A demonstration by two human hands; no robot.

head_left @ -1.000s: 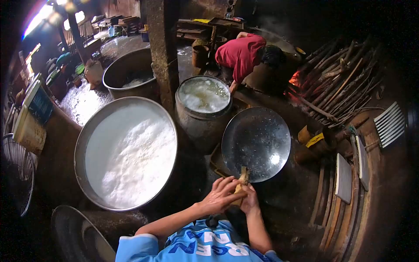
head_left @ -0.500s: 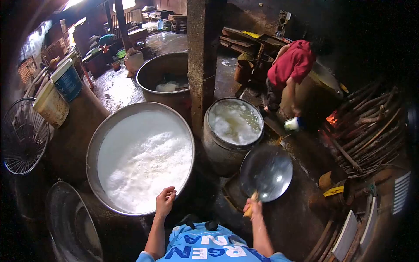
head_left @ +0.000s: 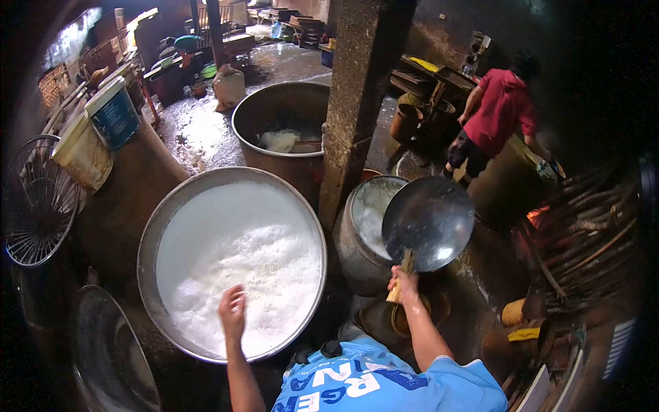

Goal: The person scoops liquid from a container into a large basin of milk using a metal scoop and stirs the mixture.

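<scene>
My right hand [head_left: 405, 283] is wrapped round the short wooden handle [head_left: 408, 262] of a large, round metal pan [head_left: 429, 223]. The pan is raised and covers part of a drum [head_left: 353, 240] of foamy liquid. Empty, with its fingers apart and slightly curled, my left hand [head_left: 232, 307] is over the near part of a wide metal vat [head_left: 145, 264]. White foamy liquid [head_left: 240, 233] fills that vat.
A concrete post [head_left: 353, 103] rises behind the drum, beside another deep vat [head_left: 278, 161]. A person in a red shirt [head_left: 500, 113] stands at the back right, near firewood [head_left: 583, 240] and a fire. Buckets [head_left: 113, 117] lean at left; a low basin [head_left: 113, 350] is front left.
My left hand has let go of the handle and moved left over the foam. The pan in my right hand has risen in front of the drum. The other person has straightened up and moved right.
</scene>
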